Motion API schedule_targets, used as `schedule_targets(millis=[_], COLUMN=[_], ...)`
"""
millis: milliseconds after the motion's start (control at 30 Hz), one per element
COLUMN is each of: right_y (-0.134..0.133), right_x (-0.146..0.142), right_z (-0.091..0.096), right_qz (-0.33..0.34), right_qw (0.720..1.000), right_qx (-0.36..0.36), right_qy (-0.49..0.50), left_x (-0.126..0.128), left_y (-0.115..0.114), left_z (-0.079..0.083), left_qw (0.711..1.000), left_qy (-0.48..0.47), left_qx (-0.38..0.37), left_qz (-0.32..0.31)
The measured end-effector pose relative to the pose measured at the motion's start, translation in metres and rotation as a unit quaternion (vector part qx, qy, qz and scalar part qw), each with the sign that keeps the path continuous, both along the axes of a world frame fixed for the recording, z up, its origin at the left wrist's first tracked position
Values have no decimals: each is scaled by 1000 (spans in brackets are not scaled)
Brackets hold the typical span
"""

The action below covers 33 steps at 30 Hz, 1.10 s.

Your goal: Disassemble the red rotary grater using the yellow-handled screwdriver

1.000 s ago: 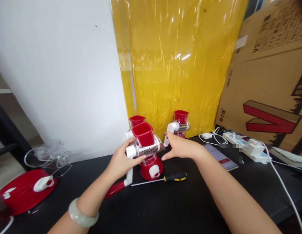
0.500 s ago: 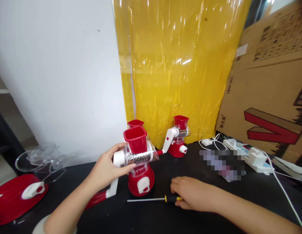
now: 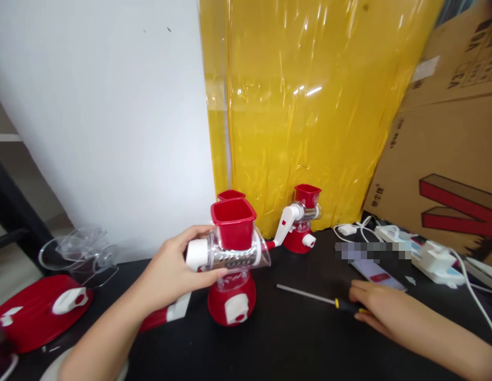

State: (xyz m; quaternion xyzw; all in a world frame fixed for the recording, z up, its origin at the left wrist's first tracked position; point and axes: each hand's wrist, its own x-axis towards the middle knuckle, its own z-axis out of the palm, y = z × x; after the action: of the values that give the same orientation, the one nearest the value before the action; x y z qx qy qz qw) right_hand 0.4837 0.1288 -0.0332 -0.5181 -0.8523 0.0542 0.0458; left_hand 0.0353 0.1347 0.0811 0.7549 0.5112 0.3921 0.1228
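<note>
A red and clear rotary grater (image 3: 232,259) stands on the black table (image 3: 293,344), with a red hopper on top and a steel drum inside. My left hand (image 3: 178,270) is wrapped round its drum housing at the white crank end. My right hand (image 3: 379,312) is closed on the black and yellow handle of a screwdriver (image 3: 313,297), whose shaft points left toward the grater, just above the table. A second grater (image 3: 299,227) stands behind, by the yellow curtain. A third red hopper (image 3: 230,195) shows just behind the held grater.
A red base with a white knob (image 3: 39,312) and clear plastic parts (image 3: 81,251) lie at the left. A phone (image 3: 376,272), a power strip (image 3: 424,254) with white cables and a large cardboard box (image 3: 448,159) are at the right. A yellow plastic curtain (image 3: 309,106) hangs behind.
My right hand left the grater, dropped onto the screwdriver and carried it to the right, off the table in front of the grater. My left hand kept its hold on the drum housing.
</note>
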Motion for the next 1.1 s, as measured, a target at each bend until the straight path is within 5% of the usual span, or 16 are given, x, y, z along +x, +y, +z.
schedule_targets(millis=[133, 300, 633, 733, 867, 1000, 1100], right_y=[-17, -16, 10, 11, -1, -18, -21], right_x=[-16, -51, -66, -77, -109, -151, -178], right_z=[-15, -10, 4, 28, 89, 143, 162], right_qz=[-55, -118, -111, -88, 33, 192, 243], right_qw=[997, 991, 991, 993, 987, 918, 891], right_qx=[56, 40, 24, 48, 139, 238, 249], right_qy=[-8, -46, -70, -61, 73, 251, 294], left_x=[9, 15, 29, 26, 19, 13, 13], left_y=[-10, -22, -43, -47, -44, -37, -34], left_z=[7, -4, -30, -34, -37, -42, -44], left_qw=[997, 991, 996, 997, 998, 996, 996], left_qy=[-29, -64, -49, -41, -31, -16, 2], left_qx=[-26, -72, -61, -53, -43, -57, -45], left_qz=[-65, -96, -47, -31, -37, -71, -83])
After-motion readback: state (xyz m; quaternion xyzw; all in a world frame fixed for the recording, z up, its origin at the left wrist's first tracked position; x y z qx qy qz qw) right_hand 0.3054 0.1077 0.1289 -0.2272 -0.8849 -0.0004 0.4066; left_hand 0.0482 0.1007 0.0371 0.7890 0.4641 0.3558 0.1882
